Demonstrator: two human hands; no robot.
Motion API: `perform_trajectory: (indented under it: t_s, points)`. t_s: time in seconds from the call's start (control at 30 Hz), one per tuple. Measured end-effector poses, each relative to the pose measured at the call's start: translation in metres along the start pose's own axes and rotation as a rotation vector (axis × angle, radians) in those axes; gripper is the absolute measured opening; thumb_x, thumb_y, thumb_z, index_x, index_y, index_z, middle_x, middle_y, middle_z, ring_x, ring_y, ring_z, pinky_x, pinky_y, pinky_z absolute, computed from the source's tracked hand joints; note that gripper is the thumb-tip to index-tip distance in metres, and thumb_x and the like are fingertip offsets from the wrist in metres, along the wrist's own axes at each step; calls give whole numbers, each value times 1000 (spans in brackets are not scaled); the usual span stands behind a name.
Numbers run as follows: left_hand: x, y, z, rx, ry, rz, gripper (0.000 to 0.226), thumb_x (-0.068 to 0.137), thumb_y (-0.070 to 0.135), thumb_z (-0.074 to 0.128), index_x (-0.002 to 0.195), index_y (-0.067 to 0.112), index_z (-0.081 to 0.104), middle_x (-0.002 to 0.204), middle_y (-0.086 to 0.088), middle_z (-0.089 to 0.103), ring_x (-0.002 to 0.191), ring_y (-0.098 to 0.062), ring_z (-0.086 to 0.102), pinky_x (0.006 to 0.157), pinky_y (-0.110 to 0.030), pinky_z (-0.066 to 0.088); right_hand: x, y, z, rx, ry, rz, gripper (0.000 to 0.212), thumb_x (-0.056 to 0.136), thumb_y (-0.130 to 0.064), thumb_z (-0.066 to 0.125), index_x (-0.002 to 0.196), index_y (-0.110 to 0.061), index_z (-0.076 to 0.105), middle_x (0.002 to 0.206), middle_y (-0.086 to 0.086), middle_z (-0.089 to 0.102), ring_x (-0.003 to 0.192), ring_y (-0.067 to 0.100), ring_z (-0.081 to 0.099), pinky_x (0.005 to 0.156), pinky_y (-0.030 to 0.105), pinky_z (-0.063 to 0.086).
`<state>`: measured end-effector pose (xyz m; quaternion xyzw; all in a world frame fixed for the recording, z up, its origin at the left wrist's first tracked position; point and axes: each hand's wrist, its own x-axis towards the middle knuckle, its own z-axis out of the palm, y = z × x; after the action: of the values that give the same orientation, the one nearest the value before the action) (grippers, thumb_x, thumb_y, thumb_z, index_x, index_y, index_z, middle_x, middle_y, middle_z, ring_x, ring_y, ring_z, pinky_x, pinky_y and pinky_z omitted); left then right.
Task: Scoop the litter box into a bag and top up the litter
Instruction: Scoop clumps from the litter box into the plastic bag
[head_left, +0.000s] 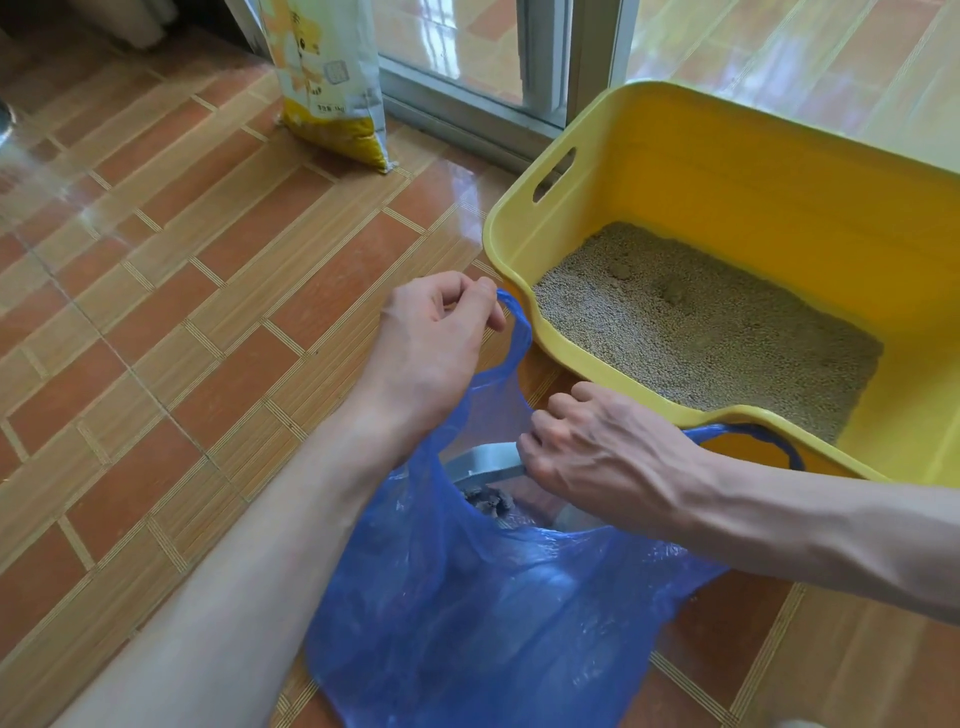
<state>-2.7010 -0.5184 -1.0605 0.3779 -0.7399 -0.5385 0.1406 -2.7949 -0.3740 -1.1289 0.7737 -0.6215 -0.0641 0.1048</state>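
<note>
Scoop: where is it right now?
Head view, lower centre: the scoop is tipped inside the blue bag's mouth, held by the right hand, just before the litter box.

The bag (483, 613) is thin, crinkly, see-through blue plastic, and the litter box (737, 171) is smooth yellow plastic holding coarse, matt, grainy litter (701, 338). Glossy tiles cover the floor (171, 291); the grey scoop (491, 462) looks smooth and dull.

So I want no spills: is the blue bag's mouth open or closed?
Open. The left hand holds one handle of the blue bag up, and the right hand has the scoop inside.
</note>
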Motion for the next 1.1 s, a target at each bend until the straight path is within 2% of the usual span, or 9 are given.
perform_trajectory:
  t_s: [0.07,0.13,0.23,0.4,0.57,0.7,0.8,1.0,1.1]
  points:
    - [1,-1,1,-3,1,0,39,104,28,54,67,19,60,59,-8,33,45,-15,25,47,-26,20,-1,8,2,66,-14,58,18,82,-13,57,67,-21,51,59,2,55,54,26,55,53,34,39]
    - [1,-1,1,-1,0,0,38,104,29,54,67,19,61,56,-4,33,43,-13,25,46,-26,20,-4,18,-3,169,-21,139,26,85,-23,68,66,-20,49,59,1,57,54,28,59,52,35,47]
    - [1,-1,2,-4,-4,-1,37,104,29,53,70,17,61,54,0,34,42,-11,25,46,-26,20,-15,37,-17,251,-8,248,35,93,-43,46,68,-19,48,57,1,56,56,29,62,51,36,50]
    - [2,-1,2,-18,3,-3,37,103,30,53,69,18,61,54,-1,32,42,-13,24,49,-27,19,-43,73,-37,104,-39,411,57,88,-68,28,71,-21,55,54,2,55,54,28,60,45,26,25]
    - [3,0,4,-13,3,-5,37,105,29,52,73,13,62,52,2,32,42,-13,25,47,-27,20,-69,110,-38,233,-3,617,50,88,-64,52,62,-21,58,44,-6,41,44,21,43,45,21,21]
    - [3,-1,4,-29,3,-4,38,105,29,52,73,13,62,53,-2,32,44,-16,24,47,-27,19,-91,143,-23,249,-18,831,53,89,-66,51,59,-23,53,46,-3,47,45,19,47,45,23,33]
    - [4,-2,4,-21,9,-2,38,104,31,52,72,14,63,53,0,32,45,-16,25,48,-27,20,-105,167,-2,170,-79,953,53,93,-65,52,64,-21,58,49,0,52,46,20,49,46,24,38]
    - [5,-5,3,-21,12,-8,40,104,32,53,68,19,62,52,4,32,45,-14,24,49,-27,19,-114,194,28,88,-174,1057,51,96,-61,50,76,-17,68,53,2,54,48,21,53,50,29,50]
    - [6,-7,3,-28,2,-18,41,104,34,53,66,22,64,51,5,32,45,-15,23,50,-27,19,-112,199,40,79,-217,1099,53,100,-57,47,74,-13,63,56,5,55,50,22,53,50,28,45]
